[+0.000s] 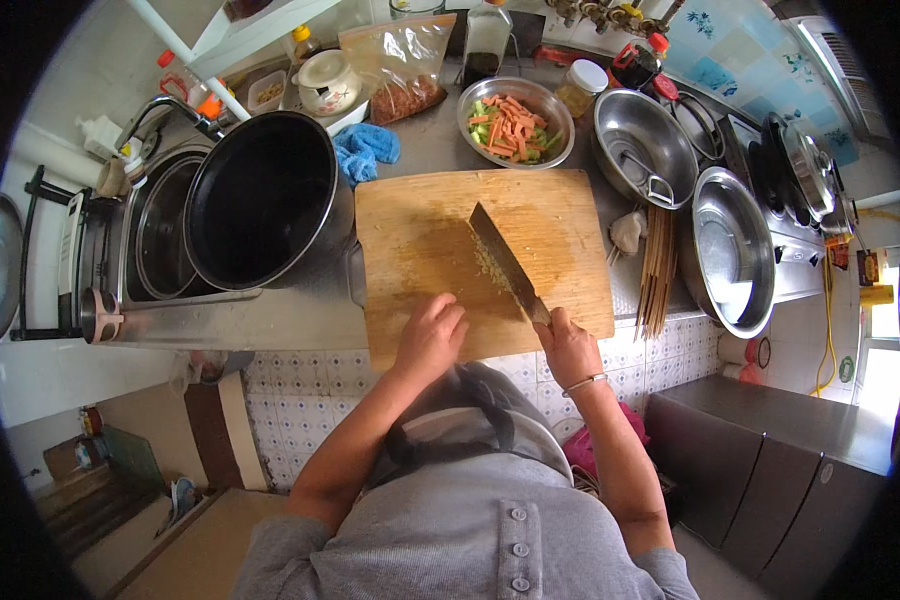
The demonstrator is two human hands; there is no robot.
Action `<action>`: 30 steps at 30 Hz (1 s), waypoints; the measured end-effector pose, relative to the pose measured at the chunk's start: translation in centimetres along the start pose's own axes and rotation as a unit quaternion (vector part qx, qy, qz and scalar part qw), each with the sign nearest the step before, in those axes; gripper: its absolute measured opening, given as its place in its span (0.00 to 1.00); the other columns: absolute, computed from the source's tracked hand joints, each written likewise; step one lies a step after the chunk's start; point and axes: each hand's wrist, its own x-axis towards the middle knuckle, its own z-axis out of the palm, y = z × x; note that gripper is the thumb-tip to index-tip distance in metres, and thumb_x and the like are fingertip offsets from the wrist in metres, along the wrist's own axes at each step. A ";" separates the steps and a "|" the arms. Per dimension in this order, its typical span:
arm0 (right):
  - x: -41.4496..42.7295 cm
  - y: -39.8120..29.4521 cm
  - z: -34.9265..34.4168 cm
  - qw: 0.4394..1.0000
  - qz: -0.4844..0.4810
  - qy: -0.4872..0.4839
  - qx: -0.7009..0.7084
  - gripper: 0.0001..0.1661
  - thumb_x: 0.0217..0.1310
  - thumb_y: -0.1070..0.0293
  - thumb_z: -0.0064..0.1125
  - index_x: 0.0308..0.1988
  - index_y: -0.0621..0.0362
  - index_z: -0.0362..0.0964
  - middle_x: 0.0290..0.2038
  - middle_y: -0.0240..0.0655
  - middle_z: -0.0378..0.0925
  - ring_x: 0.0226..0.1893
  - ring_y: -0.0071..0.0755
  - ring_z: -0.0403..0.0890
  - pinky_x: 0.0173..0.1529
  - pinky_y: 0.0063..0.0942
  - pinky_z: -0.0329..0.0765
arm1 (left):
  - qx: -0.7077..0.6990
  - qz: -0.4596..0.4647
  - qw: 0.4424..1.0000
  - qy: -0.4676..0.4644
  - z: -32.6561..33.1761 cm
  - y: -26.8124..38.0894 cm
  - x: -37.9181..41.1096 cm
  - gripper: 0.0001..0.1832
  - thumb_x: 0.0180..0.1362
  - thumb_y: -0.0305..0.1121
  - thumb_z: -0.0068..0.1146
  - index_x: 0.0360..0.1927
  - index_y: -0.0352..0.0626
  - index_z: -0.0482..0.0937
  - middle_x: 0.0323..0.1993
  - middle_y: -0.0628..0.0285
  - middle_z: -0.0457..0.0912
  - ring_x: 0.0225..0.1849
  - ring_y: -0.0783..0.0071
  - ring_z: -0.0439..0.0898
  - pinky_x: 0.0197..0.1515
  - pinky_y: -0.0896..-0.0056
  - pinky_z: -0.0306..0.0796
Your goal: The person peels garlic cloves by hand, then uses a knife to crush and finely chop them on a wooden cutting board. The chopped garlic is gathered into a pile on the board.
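Observation:
My right hand grips the handle of a cleaver, whose blade stands on edge over a wooden cutting board. Finely minced pale bits, perhaps garlic, lie along the blade's left side. My left hand rests at the board's near edge, fingers curled, with nothing seen in it. Behind the board is a steel bowl of orange strips and green pieces.
Left of the board stand a large dark pot and a sink; a blue cloth lies behind. To the right are a garlic bulb, wooden chopsticks, a steel basin and a steel bowl with a ladle.

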 end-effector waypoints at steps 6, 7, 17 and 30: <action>-0.1 -0.3 0.2 1.000 0.020 -0.012 0.002 0.16 0.62 0.55 0.48 0.35 0.58 0.59 0.27 0.53 0.76 0.28 0.62 0.76 0.32 0.52 0.72 | -0.013 -0.005 1.000 -0.006 -0.1 -0.1 -0.1 0.10 0.50 0.28 0.58 0.36 0.35 0.77 0.43 0.54 0.73 0.45 0.55 0.74 0.46 0.62 0.70; -0.2 -0.4 0.0 1.000 0.014 -0.010 0.008 0.16 0.62 0.56 0.48 0.35 0.58 0.59 0.27 0.53 0.76 0.28 0.62 0.76 0.32 0.52 0.72 | -0.014 -0.005 1.000 -0.006 -0.1 -0.1 -0.1 0.10 0.50 0.28 0.58 0.36 0.35 0.77 0.43 0.54 0.73 0.45 0.55 0.74 0.46 0.62 0.70; -2.1 -0.5 0.1 0.994 0.043 0.019 0.101 0.14 0.61 0.62 0.51 0.38 0.60 0.61 0.25 0.53 0.75 0.29 0.61 0.76 0.31 0.48 0.72 | -0.024 -0.022 0.999 -0.005 0.2 -0.3 -0.3 0.11 0.50 0.27 0.59 0.37 0.35 0.77 0.44 0.54 0.74 0.44 0.54 0.75 0.45 0.61 0.71; -3.4 -4.7 4.4 0.976 0.060 0.080 0.193 0.25 0.59 0.72 0.47 0.56 0.62 0.54 0.36 0.58 0.73 0.34 0.63 0.75 0.36 0.49 0.72 | -0.002 -0.028 0.999 0.033 -1.5 -0.8 -1.1 0.10 0.49 0.28 0.58 0.36 0.36 0.77 0.43 0.53 0.74 0.45 0.54 0.74 0.46 0.60 0.70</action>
